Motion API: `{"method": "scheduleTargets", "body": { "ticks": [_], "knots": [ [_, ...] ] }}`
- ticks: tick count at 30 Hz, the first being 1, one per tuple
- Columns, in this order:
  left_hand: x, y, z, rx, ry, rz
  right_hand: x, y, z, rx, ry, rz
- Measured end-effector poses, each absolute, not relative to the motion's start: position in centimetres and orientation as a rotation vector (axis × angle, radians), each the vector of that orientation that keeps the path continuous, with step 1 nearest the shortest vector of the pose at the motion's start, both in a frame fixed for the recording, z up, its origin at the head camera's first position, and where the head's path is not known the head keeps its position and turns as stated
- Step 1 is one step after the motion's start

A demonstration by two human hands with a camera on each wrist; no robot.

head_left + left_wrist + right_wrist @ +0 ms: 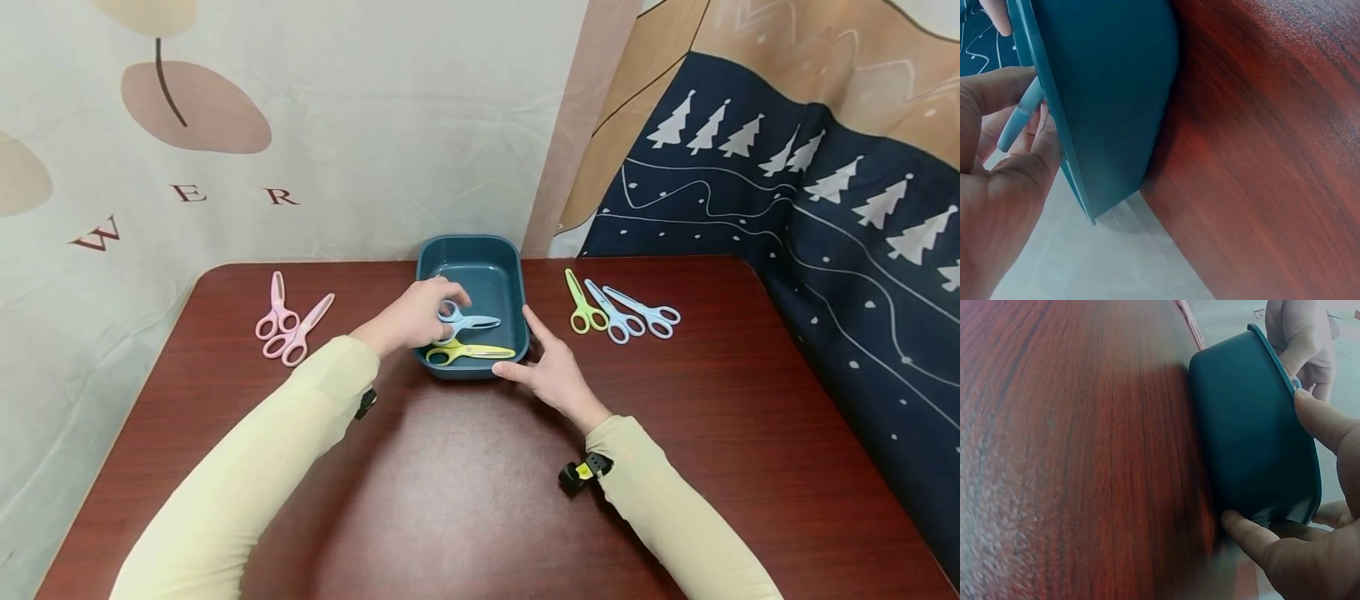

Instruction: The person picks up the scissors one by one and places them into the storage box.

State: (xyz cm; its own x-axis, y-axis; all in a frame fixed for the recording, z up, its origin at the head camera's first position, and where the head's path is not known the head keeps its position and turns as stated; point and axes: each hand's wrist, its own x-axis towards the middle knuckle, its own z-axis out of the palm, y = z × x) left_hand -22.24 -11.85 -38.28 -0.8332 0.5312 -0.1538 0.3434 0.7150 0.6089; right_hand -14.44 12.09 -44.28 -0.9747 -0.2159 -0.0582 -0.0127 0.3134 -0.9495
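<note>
A dark teal rectangular box stands at the back middle of the table. My left hand reaches over its left rim and pinches the light blue scissors by a handle loop, blades toward the right. Below them in the head view, yellow-green scissors lie in the box. My right hand grips the box's near right corner, thumb at the near side and fingers along the right side. In the left wrist view a blue handle shows between the left fingers.
Two pink scissors lie left of the box on the dark red wood table. To its right lie green scissors and two blue scissors. A pale printed cloth hangs behind; a dark blue one hangs at right.
</note>
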Motion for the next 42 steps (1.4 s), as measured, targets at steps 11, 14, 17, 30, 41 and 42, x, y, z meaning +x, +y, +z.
{"method": "scheduleTargets", "body": {
  "ticks": [11, 14, 17, 30, 41, 42],
  "knots": [
    [-22.4, -11.4, -38.1, 0.704, 2.562, 0.733, -14.4, 12.2, -44.3, -0.208, 2.397, -1.719],
    [-22.4, -11.3, -38.1, 0.727, 2.558, 0.71, -14.4, 12.2, -44.2, -0.205, 2.395, -1.712],
    [-22.5, -11.2, -38.2, 0.753, 2.561, 0.679, -14.4, 12.2, -44.2, -0.202, 2.398, -1.709],
    [-22.8, -10.9, -38.4, 0.802, 2.532, 0.506, -14.4, 12.1, -44.2, -0.186, 2.397, -1.715],
    [-22.9, -10.6, -38.6, 0.834, 2.53, 0.419, -14.4, 12.1, -44.1, -0.182, 2.401, -1.705],
    [-22.9, -10.5, -38.6, 0.83, 2.531, 0.417, -14.4, 12.1, -44.1, -0.181, 2.405, -1.702]
  ]
}}
